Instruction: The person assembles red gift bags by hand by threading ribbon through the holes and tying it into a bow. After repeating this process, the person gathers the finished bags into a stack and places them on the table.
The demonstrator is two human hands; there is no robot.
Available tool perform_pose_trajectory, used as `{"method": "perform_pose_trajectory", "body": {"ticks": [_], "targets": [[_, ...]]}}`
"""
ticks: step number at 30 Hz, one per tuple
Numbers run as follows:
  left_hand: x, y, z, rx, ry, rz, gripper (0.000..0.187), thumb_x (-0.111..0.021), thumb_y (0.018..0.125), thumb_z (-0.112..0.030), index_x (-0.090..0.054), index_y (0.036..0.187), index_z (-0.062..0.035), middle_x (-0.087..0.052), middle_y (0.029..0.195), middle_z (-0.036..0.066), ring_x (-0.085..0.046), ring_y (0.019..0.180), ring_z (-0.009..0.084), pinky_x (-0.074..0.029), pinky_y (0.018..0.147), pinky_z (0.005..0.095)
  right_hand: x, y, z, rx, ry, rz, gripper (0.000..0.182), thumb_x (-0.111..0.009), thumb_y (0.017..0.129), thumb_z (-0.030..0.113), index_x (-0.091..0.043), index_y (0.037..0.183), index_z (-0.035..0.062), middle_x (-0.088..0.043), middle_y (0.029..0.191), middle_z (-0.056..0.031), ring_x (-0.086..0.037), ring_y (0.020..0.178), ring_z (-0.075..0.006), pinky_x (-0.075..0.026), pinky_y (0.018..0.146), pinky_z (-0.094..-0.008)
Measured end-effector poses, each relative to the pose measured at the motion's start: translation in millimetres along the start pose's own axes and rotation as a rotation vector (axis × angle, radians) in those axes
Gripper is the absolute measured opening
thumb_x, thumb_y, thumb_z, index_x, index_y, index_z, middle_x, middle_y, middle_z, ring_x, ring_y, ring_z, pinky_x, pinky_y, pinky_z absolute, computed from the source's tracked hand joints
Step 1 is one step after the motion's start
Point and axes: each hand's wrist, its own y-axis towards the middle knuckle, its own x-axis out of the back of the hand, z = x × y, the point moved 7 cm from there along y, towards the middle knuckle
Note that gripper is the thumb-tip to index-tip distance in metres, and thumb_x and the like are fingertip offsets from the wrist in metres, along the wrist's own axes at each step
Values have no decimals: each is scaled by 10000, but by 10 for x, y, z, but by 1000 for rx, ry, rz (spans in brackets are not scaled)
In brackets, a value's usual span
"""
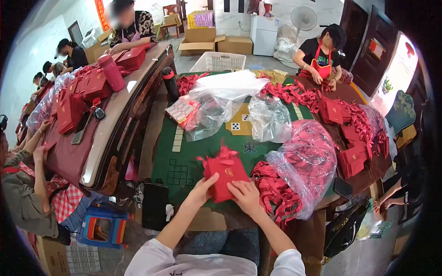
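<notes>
Between my two hands, over the green table mat point(184, 152), is a stack of red gift bags point(225, 174) with gold print and red ribbons at the top. My left hand point(203, 189) grips its left edge, thumb on the front. On the lower right of the stack, my right hand point(244, 195) has its fingers curled over the front. To the right, a clear plastic bag point(306, 161) is full of red ribbons, some spilling out beside my right hand.
Clear plastic bags point(271, 119) and a black bottle point(170, 83) lie toward the far side. Red bags point(352, 158) are piled on the right table, where a co-worker point(322, 57) handles ribbons. A long left table point(124, 106) holds more red bags; several people sit along it.
</notes>
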Motion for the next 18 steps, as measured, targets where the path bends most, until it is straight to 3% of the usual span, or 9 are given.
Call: {"method": "perform_pose_trajectory", "body": {"ticks": [1,2,5,8,10,11,14,17,18], "targets": [[104,58,94,27,-32,-66,489,-731,900,-250,-529,1313,-85,-639,1226,37,-632,1096,167,-545,913,353,-25,-20,56,40,-11,14,594,-743,651,169,-645,1237,152,-646,1142,-41,-620,1034,-237,-492,878,-376],[168,91,176,29,-31,-66,489,-731,900,-250,-529,1313,-85,-639,1226,37,-632,1096,167,-545,913,353,-51,-51,109,79,-20,28,592,-743,651,169,-647,1235,158,-646,1139,-41,-620,1031,-236,-492,875,-378],[252,153,194,-43,22,-167,592,-800,782,-43,-506,1295,-55,-641,1188,77,-634,1093,203,-535,937,373,-99,-103,118,11,22,54,626,-763,641,162,-632,1253,169,-622,1188,-40,-588,1094,-243,-468,926,-411],[294,386,60,-152,68,-174,629,-810,762,-35,-487,1301,-45,-637,1196,97,-635,1091,222,-527,950,380,-57,-200,192,-112,48,8,638,-794,662,133,-598,1269,149,-557,1276,-89,-520,1198,-306,-428,985,-464],[120,531,-267,-192,55,-117,660,-810,748,-20,-463,1310,-30,-630,1205,117,-631,1099,242,-521,955,385,86,-477,120,-341,36,-322,628,-810,689,113,-568,1267,87,-505,1291,-155,-471,1229,-389,-397,1013,-494],[-48,571,-451,-163,10,-95,655,-798,753,-17,-459,1313,-21,-628,1208,125,-631,1097,242,-518,954,390,57,-592,91,-402,42,-261,583,-793,738,103,-546,1265,63,-466,1302,-190,-435,1248,-425,-382,1027,-519],[-151,1128,-885,-346,111,-45,630,-793,740,-27,-491,1293,-23,-635,1193,113,-632,1079,241,-500,961,392,14,-779,39,-523,89,-114,560,-778,740,85,-553,1252,65,-476,1288,-184,-435,1248,-419,-377,1030,-526],[-179,1736,-1110,-382,167,-22,659,-799,732,-33,-485,1312,-32,-633,1206,112,-623,1098,253,-487,975,387,-125,-1010,-26,-575,148,-74,540,-762,753,81,-554,1252,69,-478,1289,-180,-436,1251,-416,-359,1045,-531],[-159,1923,-1131,-350,201,-25,724,-778,760,-44,-449,1403,-83,-627,1249,113,-608,1142,258,-472,1000,398,-170,-1043,-50,-592,167,-47,538,-761,756,88,-555,1253,71,-478,1293,-179,-435,1257,-414,-352,1051,-529]]}}
